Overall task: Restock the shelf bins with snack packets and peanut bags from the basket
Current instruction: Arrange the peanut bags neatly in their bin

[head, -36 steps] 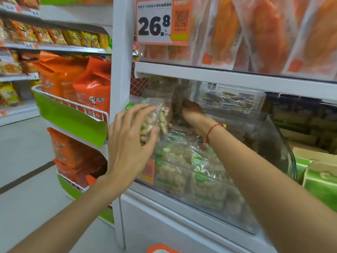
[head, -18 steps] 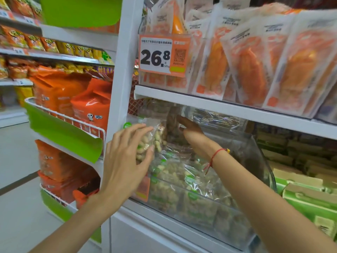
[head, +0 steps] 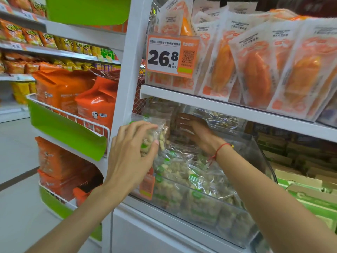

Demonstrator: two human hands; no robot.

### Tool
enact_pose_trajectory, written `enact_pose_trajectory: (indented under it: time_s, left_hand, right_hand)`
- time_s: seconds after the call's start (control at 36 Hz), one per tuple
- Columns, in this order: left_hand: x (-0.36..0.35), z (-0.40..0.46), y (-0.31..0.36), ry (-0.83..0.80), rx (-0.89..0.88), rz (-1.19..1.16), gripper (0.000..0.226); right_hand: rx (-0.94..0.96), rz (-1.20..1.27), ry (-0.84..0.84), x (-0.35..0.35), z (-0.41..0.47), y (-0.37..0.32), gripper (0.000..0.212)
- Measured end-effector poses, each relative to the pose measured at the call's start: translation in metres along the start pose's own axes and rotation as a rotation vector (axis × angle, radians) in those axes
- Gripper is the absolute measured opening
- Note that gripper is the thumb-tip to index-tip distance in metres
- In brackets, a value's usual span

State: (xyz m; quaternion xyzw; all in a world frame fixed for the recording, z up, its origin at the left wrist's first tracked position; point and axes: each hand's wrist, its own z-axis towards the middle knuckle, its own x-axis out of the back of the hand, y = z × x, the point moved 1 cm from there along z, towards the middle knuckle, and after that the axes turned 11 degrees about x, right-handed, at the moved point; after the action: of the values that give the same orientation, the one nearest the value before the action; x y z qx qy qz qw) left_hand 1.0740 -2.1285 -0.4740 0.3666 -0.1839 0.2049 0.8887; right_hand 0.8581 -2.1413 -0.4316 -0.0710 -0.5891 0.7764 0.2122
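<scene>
Loading mid-restock: my left hand (head: 130,152) grips a peanut bag (head: 155,136) at the bin's (head: 262,161) left rim, right hand (head: 193,130) deep inside on stacked bags, grip unclear; bin near full, basket unseen.

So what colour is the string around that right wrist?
Red. The bracelet is a thin red cord with a small yellowish bead, seen best in the head view.
</scene>
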Motion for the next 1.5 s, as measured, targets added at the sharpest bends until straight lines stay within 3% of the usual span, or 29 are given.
enact_pose_trajectory:
  time_s: [0.11,0.36,0.44,0.53,0.69,0.81,0.89,1.06,1.19,1.25,1.36,1.44,1.5]
  left_hand:
    - [0.002,0.003,0.001,0.000,0.014,-0.030,0.032]
    - [0.001,0.003,-0.002,0.006,-0.011,-0.045,0.032]
    - [0.002,0.003,-0.003,-0.004,-0.025,-0.046,0.033]
    - [0.006,0.002,-0.006,-0.016,-0.033,-0.067,0.037]
    - [0.023,0.000,-0.016,-0.069,-0.051,0.034,0.053]
    - [0.036,0.005,-0.024,-0.206,-0.109,0.082,0.057]
    - [0.043,0.012,-0.026,-0.290,-0.142,0.107,0.061]
    - [0.042,0.023,-0.016,-0.235,-0.142,0.257,0.060]
    - [0.036,0.022,-0.006,-0.192,-0.103,0.321,0.053]
    - [0.038,0.023,-0.001,-0.222,-0.082,0.360,0.053]
    - [0.044,0.023,0.008,-0.300,-0.046,0.438,0.058]
    - [0.046,0.011,0.019,-0.199,-0.080,0.389,0.061]
    - [0.041,0.001,0.035,-0.221,-0.169,0.301,0.062]
  right_hand:
    - [-0.097,0.240,-0.019,-0.009,0.002,0.000,0.048]
    - [-0.126,0.266,-0.092,-0.015,0.002,0.003,0.055]
    - [-0.107,0.139,-0.028,-0.016,-0.004,-0.004,0.044]
    - [-0.076,-0.076,0.063,-0.015,-0.016,-0.006,0.019]
    - [-0.016,-0.140,0.093,-0.030,-0.054,-0.019,0.032]
    - [0.051,-0.269,-0.134,-0.059,-0.096,-0.035,0.055]
    - [0.129,-0.400,-0.177,-0.071,-0.112,-0.041,0.061]
    - [0.225,-0.646,0.020,-0.083,-0.108,-0.036,0.035]
    - [0.246,-0.832,0.056,-0.088,-0.105,-0.031,0.013]
    - [0.239,-0.851,-0.003,-0.084,-0.108,-0.036,0.020]
    - [0.206,-0.870,-0.119,-0.066,-0.122,-0.046,0.057]
    - [0.144,-1.050,-0.143,-0.039,-0.134,-0.045,0.064]
    - [0.118,-1.179,-0.118,-0.016,-0.143,-0.042,0.063]
